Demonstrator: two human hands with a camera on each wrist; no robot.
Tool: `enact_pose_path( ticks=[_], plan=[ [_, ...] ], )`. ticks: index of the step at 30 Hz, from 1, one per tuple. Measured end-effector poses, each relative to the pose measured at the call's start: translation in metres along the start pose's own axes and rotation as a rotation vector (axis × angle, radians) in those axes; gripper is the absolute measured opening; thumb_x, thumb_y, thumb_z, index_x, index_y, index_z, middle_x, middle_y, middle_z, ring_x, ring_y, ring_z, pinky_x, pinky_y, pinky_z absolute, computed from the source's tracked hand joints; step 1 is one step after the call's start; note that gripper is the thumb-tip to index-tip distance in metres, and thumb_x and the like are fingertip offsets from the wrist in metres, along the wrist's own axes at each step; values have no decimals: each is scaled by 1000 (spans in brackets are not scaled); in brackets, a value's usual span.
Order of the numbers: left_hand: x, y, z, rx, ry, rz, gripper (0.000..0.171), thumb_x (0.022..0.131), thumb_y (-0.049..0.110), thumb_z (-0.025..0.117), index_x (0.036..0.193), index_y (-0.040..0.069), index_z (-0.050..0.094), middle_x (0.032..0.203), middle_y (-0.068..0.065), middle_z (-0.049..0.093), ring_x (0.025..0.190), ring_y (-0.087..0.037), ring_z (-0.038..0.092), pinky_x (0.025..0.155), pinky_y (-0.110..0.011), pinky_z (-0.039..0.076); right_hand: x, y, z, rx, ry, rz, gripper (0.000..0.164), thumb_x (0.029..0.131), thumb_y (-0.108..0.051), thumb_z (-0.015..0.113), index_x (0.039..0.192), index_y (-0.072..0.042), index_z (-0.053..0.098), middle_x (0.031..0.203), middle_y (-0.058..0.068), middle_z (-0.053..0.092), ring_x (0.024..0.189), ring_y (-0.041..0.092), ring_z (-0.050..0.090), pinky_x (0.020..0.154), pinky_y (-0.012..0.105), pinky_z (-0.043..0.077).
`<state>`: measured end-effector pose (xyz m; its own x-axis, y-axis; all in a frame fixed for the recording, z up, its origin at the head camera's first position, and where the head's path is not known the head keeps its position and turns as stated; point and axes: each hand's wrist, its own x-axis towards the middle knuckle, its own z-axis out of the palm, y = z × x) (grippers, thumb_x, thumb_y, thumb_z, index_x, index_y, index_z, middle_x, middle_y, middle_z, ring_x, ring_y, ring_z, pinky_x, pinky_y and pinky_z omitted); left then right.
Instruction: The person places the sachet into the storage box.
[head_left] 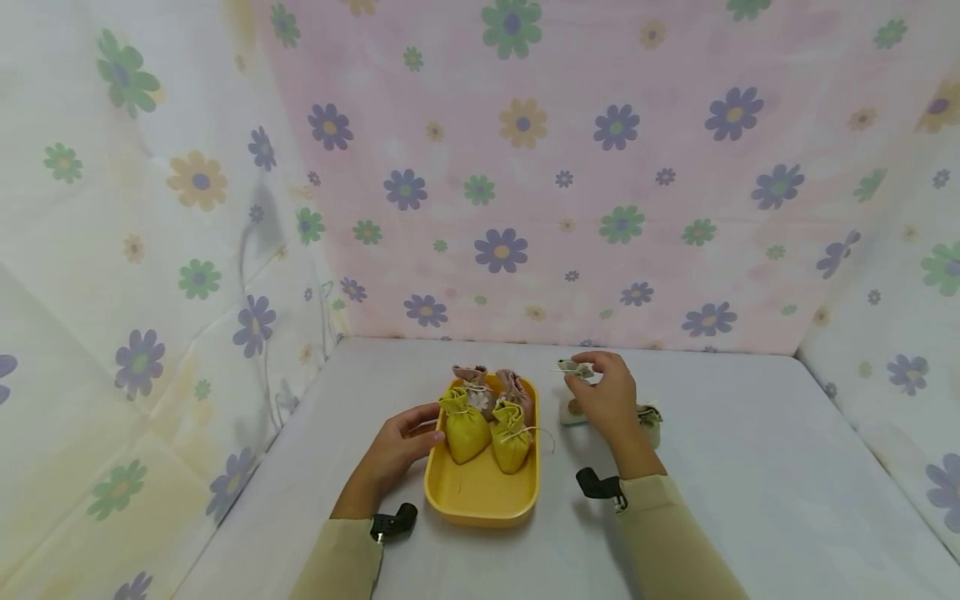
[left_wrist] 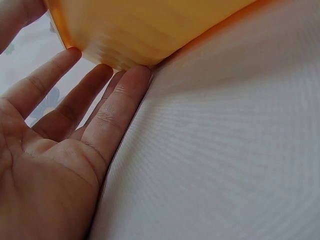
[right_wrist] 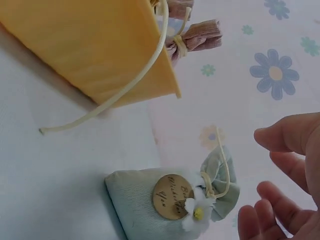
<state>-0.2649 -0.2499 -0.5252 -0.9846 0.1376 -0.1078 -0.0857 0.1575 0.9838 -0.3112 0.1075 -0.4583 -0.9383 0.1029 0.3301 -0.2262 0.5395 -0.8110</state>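
A yellow tray (head_left: 480, 504) holds two yellow drawstring pouches (head_left: 467, 433) and two brownish-pink ones (head_left: 517, 392) towards its far end. My left hand (head_left: 401, 442) is at the tray's left side; in the left wrist view, its extended fingertips (left_wrist: 137, 77) touch the outer wall. Right of the tray stands a pale green drawstring pouch (right_wrist: 145, 200) with a round tag and a white flower. Around its tied top is my right hand (head_left: 609, 392), thumb and fingers spread apart; the right wrist view shows a gap between them and the pouch.
Another light pouch (head_left: 651, 427) stands beside the right wrist, partly hidden by it. A loose cord (right_wrist: 120, 92) hangs over the tray's right side. White cloth covers the table (head_left: 750, 467), and flowered fabric (head_left: 562, 275) hangs behind and at both sides.
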Motion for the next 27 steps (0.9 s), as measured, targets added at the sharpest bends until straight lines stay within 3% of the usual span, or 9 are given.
enact_pose_path(
  ticks=[8,18,27],
  plan=[
    [0,0,0,-1,6,-1,71,80,43,88,143,24,60,152,1,55,139,-25,56,107,-39,54,3,5,1,-48,-41,119,50,92,-29,75,138,-10,64,148,20,52,134,41,49,110,61,45],
    [0,1,0,-14,-9,2,71,81,42,88,144,24,60,153,1,55,140,-25,55,108,-39,53,7,10,6,-39,-95,209,60,93,-30,74,146,-8,54,142,19,55,131,39,52,109,55,49],
    [-2,2,-1,-7,-7,0,70,79,43,89,142,25,61,151,2,56,138,-24,56,107,-39,54,9,10,9,-72,-89,206,54,92,-27,75,139,-4,62,130,18,58,122,35,53,105,53,49]
  ],
)
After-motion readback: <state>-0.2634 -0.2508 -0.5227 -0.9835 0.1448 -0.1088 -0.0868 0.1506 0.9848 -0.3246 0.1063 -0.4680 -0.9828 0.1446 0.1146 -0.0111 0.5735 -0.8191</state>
